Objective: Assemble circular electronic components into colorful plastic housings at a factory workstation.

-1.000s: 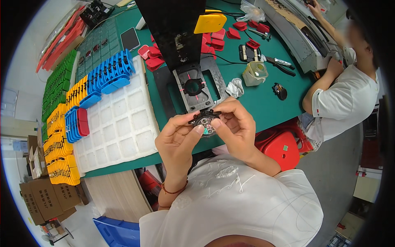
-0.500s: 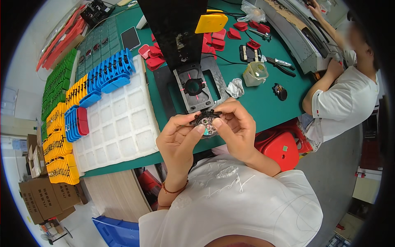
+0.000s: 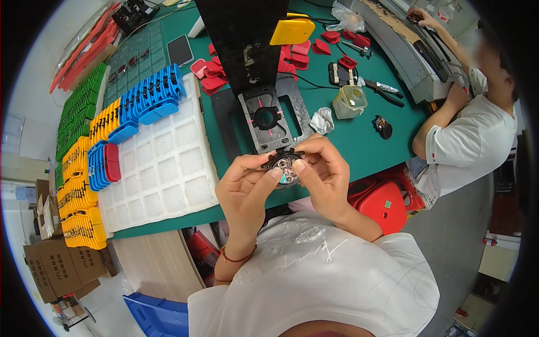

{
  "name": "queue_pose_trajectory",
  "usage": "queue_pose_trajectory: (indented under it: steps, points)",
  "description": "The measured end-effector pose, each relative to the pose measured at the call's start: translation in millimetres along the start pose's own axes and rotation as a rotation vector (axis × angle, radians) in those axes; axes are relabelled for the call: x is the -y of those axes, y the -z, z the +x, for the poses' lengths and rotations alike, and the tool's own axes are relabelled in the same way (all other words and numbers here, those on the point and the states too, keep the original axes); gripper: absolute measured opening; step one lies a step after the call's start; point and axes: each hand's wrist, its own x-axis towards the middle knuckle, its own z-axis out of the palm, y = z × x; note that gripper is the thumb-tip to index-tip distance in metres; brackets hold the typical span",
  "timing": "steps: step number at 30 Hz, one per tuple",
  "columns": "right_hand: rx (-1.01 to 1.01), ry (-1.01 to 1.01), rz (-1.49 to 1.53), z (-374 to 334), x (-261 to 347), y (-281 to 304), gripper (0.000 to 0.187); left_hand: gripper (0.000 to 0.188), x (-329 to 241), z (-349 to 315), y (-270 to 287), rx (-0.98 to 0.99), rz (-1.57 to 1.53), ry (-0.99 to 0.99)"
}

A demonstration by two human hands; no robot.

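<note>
A round black watch case [image 3: 288, 172] with its inner parts exposed is held between my two hands, just off the near edge of the green bench. My left hand [image 3: 242, 188] pinches its left side, thumb on the face. On the opposite side my right hand [image 3: 323, 177] grips the rim, its thumb pressing close to the middle. Small black lugs stick out at the top of the case. Right beyond my fingers lies a grey metal fixture [image 3: 279, 140] with a dark round seat and red laser lines, below a tall black column [image 3: 242, 48].
A white compartment tray [image 3: 160, 171] sits at left beside rows of blue holders [image 3: 149, 98], yellow and green ones. Red pieces [image 3: 212, 84], a clear tub [image 3: 349, 103], pliers [image 3: 384, 95] and another round watch part [image 3: 383, 127] lie about. A co-worker [image 3: 471, 123] sits at right.
The view has shifted very slightly. My hands stay on the watch case in nearly the same pose; the co-worker's raised hand has moved a little lower and left.
</note>
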Motion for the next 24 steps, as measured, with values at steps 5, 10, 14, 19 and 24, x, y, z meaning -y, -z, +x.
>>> queue_pose_trajectory:
  steps: [5, 10, 14, 19, 24]
  points:
    - [-0.008, 0.017, -0.007, 0.3, -0.4, -0.8, 0.015, 0.019, 1.1, 0.3, 0.8, -0.001, 0.0, -0.003]
    - [-0.009, 0.03, -0.024, -0.2, -1.2, -0.9, 0.015, 0.018, 0.5, 0.2, 0.8, -0.001, 0.006, -0.005]
    - [-0.018, -0.007, -0.01, -1.1, -1.5, -0.8, 0.016, 0.018, 0.3, -0.2, 0.8, -0.009, 0.008, -0.007]
    - [-0.016, -0.003, -0.021, -1.1, -1.5, -0.2, 0.016, 0.018, 0.9, -0.2, 1.0, -0.003, 0.005, -0.01]
    - [-0.016, -0.019, 0.01, -1.3, -0.5, -0.6, 0.016, 0.019, 0.7, -0.1, 2.1, -0.012, 0.018, 0.011]
